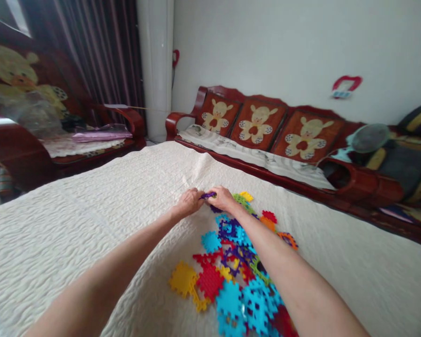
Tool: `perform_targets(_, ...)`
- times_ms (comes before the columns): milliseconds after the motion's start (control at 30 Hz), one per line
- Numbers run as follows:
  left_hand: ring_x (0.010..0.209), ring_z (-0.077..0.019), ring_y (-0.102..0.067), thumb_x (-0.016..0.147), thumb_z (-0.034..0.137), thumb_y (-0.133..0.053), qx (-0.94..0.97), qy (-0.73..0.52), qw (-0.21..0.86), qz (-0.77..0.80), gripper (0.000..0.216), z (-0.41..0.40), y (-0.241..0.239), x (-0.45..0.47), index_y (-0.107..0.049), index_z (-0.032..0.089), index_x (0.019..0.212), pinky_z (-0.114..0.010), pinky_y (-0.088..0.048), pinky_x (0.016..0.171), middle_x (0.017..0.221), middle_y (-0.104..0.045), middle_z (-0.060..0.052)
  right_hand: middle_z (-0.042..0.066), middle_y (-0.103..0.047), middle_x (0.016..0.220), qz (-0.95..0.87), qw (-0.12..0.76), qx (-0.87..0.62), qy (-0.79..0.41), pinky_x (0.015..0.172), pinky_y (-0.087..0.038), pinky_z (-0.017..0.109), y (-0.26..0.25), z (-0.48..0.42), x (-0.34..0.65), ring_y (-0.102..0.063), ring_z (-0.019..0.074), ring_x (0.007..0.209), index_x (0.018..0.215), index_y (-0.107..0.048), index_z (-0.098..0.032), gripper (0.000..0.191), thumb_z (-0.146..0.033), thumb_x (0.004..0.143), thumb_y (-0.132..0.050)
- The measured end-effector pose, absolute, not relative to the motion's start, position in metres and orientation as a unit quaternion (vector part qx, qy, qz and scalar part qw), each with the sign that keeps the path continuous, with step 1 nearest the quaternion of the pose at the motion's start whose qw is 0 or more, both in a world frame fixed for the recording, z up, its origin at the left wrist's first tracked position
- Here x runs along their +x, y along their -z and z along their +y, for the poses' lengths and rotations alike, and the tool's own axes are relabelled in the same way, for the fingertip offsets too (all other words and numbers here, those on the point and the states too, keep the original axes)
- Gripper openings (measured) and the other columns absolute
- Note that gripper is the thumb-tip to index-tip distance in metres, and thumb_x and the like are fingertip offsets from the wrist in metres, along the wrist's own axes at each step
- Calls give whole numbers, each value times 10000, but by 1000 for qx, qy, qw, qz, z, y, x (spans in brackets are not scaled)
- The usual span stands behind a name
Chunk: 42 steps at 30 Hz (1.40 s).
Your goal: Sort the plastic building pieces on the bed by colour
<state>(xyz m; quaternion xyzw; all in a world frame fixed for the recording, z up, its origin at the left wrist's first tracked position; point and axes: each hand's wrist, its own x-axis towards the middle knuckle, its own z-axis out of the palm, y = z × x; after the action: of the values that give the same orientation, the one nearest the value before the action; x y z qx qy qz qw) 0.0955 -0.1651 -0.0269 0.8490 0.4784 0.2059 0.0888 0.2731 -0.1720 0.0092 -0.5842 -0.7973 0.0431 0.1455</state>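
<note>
Both my arms reach forward over a cream quilted cloth (91, 210). My left hand (188, 202) and my right hand (223, 198) meet at the far end of a pile of toy pieces, fingers pinched together on a small purple interlocking piece (207, 195) held between them. A heap of flat plastic interlocking tiles (231, 281) in blue, red, yellow, purple, green and orange lies under and beside my right forearm. A green piece (241, 200) and a yellow piece (247, 195) lie just right of my right hand.
A red wooden sofa (266, 126) with bear-print cushions runs along the far wall. Another wooden seat (91, 140) holding bags stands at the left by dark curtains. A small fan (370, 138) and striped cushions sit at the right.
</note>
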Motion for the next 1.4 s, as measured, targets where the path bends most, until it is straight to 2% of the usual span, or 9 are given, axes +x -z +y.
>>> perform_targets(167, 899, -194, -700, 934, 340, -536, 869, -256, 170, 387, 312, -203, 9, 138, -745, 210, 1125, -278, -534, 829, 968, -763, -60, 53, -759, 1032, -780, 173, -598, -66, 921, -514, 311, -38, -232, 328, -684, 210, 995, 1035, -775, -223, 249, -228, 805, -678)
perform_targets(300, 1023, -212, -700, 929, 380, -553, 861, -280, 187, 380, 387, -232, -5, 149, -707, 187, 1226, -311, -539, 933, 1144, -757, -92, 105, -698, 1215, -770, 225, -590, -89, 1010, -499, 380, -49, -289, 372, -647, 242, 1134, 1240, -681, -190, 488, -294, 766, -725)
perform_targets(433, 1140, -234, -672, 934, 431, -550, 831, -293, 200, 428, 400, -262, 1, 117, -699, 228, 1244, -362, -518, 1027, 1251, -730, -72, 105, -648, 1291, -734, 313, -596, -92, 1083, -461, 452, -37, -369, 408, -614, 266, 1212, 1311, -618, -228, 527, -406, 818, -675)
perform_targets(533, 1219, -266, -641, 927, 507, -531, 806, -269, 215, 482, 526, -292, 18, 80, -650, 178, 1320, -396, -500, 1069, 1333, -679, -120, 120, -578, 1392, -693, 376, -606, -109, 1130, -431, 458, -13, -435, 426, -551, 284, 1313, 1372, -554, -228, 599, -510, 850, -637)
perform_targets(700, 1446, -340, -433, 845, 636, -601, 817, -218, 194, 498, 773, -346, 43, 43, -519, 182, 1466, -509, -371, 1187, 1570, -449, -174, 172, -332, 1611, -683, 329, -636, -147, 1206, -316, 559, 32, -506, 433, -319, 367, 1500, 1528, -364, -225, 948, -627, 743, -713)
perform_targets(867, 1494, -393, -331, 749, 660, -708, 856, -153, 158, 468, 937, -381, 47, 59, -408, 266, 1545, -599, -309, 1193, 1620, -372, -155, 209, -206, 1662, -689, 235, -670, -141, 1195, -258, 638, 51, -515, 415, -209, 431, 1530, 1584, -274, -227, 1164, -619, 624, -804)
perform_targets(1033, 1471, -440, -327, 711, 621, -758, 865, -148, 110, 467, 974, -393, 51, 89, -393, 296, 1553, -622, -350, 1153, 1616, -375, -128, 211, -268, 1634, -700, 287, -647, -93, 1172, -306, 632, 62, -497, 391, -279, 434, 1498, 1570, -294, -227, 1143, -510, 607, -842)
perform_targets(1233, 1417, -353, -427, 786, 505, -737, 860, -231, 90, 447, 795, -375, 61, 114, -459, 286, 1498, -539, -410, 1140, 1518, -498, -131, 198, -456, 1515, -687, 410, -598, -46, 1151, -401, 572, 68, -468, 374, -446, 362, 1417, 1472, -422, -197, 865, -298, 688, -776)
perform_targets(1400, 1345, -308, -510, 816, 472, -709, 862, -271, 109, 415, 701, -360, 61, 139, -503, 252, 1449, -482, -434, 1135, 1443, -563, -126, 158, -608, 1359, -642, 484, -593, -44, 1092, -481, 513, 63, -452, 379, -579, 303, 1288, 1366, -522, -203, 641, -240, 745, -678)
